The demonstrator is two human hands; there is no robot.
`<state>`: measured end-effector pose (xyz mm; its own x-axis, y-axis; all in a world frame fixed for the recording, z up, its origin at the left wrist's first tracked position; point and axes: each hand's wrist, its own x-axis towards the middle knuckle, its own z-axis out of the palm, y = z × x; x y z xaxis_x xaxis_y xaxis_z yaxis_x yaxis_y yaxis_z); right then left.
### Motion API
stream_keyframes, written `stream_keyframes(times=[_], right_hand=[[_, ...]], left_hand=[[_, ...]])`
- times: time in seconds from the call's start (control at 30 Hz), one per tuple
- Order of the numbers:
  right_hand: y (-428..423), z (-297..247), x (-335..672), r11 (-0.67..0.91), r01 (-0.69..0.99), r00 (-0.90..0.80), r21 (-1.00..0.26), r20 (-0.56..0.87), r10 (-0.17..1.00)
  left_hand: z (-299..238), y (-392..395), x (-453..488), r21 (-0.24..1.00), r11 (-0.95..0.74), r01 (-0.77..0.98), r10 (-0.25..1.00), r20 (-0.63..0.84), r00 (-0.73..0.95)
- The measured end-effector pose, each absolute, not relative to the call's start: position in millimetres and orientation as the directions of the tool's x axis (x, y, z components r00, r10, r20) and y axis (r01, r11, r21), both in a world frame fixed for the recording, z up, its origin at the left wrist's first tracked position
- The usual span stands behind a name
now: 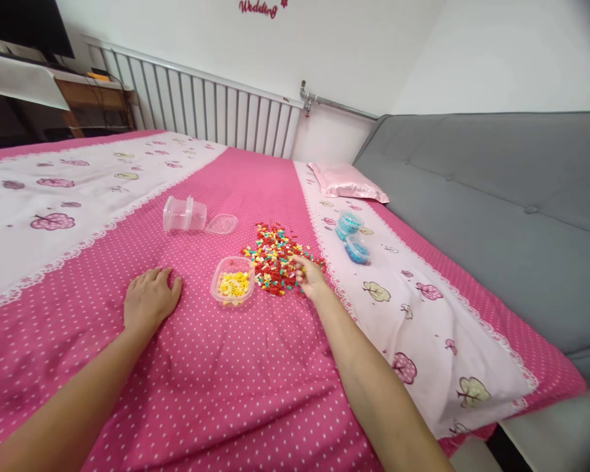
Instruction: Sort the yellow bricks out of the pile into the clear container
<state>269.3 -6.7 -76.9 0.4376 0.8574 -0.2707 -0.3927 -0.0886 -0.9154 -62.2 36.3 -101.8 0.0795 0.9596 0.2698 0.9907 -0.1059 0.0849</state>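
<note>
A heap of small red, yellow and green pieces (271, 257) lies on the pink dotted bedspread (236, 367). My right hand (309, 276) rests at the heap's right edge, fingers curled in a pinch among the pieces; what it holds is too small to name. Just left of the heap stands a clear plastic tub (233, 280) with yellow pieces inside. My left hand (150, 298) lies flat on the bedspread, palm down, fingers together and stretched, left of the tub and holding nothing.
Empty clear containers (183, 214) lie on their side with a loose lid (221, 224) beyond the heap. Two tubs of blue pieces (353, 236) sit to the right. A pink pillow (347, 181) lies further back, a grey sofa (496, 216) along the right, a radiator behind.
</note>
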Motion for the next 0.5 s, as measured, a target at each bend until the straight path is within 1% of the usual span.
stream_keyframes(times=[0.13, 0.27, 0.37, 0.5], right_hand=[[-8.4, -65.9, 273.3, -0.091, -0.423, 0.41, -0.902, -0.28, 0.868], [-9.6, -64.2, 272.9, -0.137, -0.383, 0.393, -0.913, -0.295, 0.871], [-11.2, -70.4, 269.7, -0.216, -0.284, 0.393, -0.934, -0.319, 0.862], [-15.0, -81.3, 268.9, -0.321, -0.074, 0.392, -0.944, -0.323, 0.861]], left_hand=[[-102.7, 36.9, -62.4, 0.088, -0.107, 0.99, 0.958, 0.277, 0.079], [-103.0, 37.0, -62.6, 0.102, -0.112, 0.989, 0.958, 0.275, 0.08], [-103.3, 37.0, -62.8, 0.107, -0.106, 0.989, 0.96, 0.271, 0.074], [-103.8, 37.3, -63.1, 0.102, -0.104, 0.989, 0.961, 0.268, 0.074]])
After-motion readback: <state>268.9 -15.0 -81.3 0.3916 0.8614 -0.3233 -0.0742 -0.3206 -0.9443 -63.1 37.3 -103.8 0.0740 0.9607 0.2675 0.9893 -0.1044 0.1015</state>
